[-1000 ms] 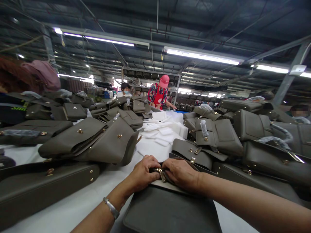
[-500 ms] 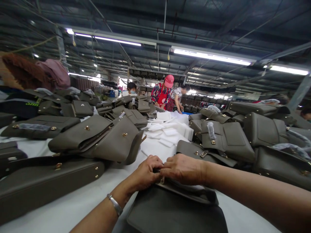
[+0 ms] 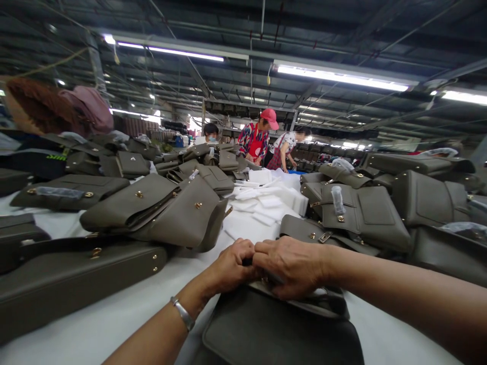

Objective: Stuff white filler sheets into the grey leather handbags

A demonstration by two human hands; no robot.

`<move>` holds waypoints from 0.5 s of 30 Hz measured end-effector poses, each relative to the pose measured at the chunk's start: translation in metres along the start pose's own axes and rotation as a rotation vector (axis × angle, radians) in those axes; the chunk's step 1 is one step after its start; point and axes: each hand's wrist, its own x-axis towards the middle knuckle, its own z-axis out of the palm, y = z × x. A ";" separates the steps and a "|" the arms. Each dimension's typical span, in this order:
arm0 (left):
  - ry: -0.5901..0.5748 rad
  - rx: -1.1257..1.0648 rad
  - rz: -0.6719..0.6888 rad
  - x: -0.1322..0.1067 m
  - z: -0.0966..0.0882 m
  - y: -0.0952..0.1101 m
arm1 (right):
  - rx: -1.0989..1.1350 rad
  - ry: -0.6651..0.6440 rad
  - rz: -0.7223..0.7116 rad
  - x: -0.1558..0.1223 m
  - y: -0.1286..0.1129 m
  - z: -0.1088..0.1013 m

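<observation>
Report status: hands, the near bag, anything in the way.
Left hand, right hand: close together, fingers curled at far end of near bag, exact grip hidden. Near bag on white surface. Other bags crowd both sides, white sheets beyond.

A factory workshop: strip lights (image 3: pixel 342 77) hang under a bare metal roof (image 3: pixel 213 20), a long white bench (image 3: pixel 125 304) carries heaps of matching grey bags (image 3: pixel 182 210) and loose white pads (image 3: pixel 268 201), and people (image 3: pixel 289 139) in aprons (image 3: pixel 256 147) stand beyond
</observation>
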 end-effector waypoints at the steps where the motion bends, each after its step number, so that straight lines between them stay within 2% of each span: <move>1: 0.003 -0.017 0.007 0.000 0.000 -0.001 | -0.013 -0.018 0.016 -0.001 -0.002 -0.001; 9: -0.003 -0.086 0.017 0.001 -0.001 0.000 | -0.123 0.098 0.048 -0.001 -0.003 0.020; 15: 0.032 -0.080 -0.007 -0.001 0.000 -0.001 | -0.235 0.058 0.022 0.006 -0.006 0.015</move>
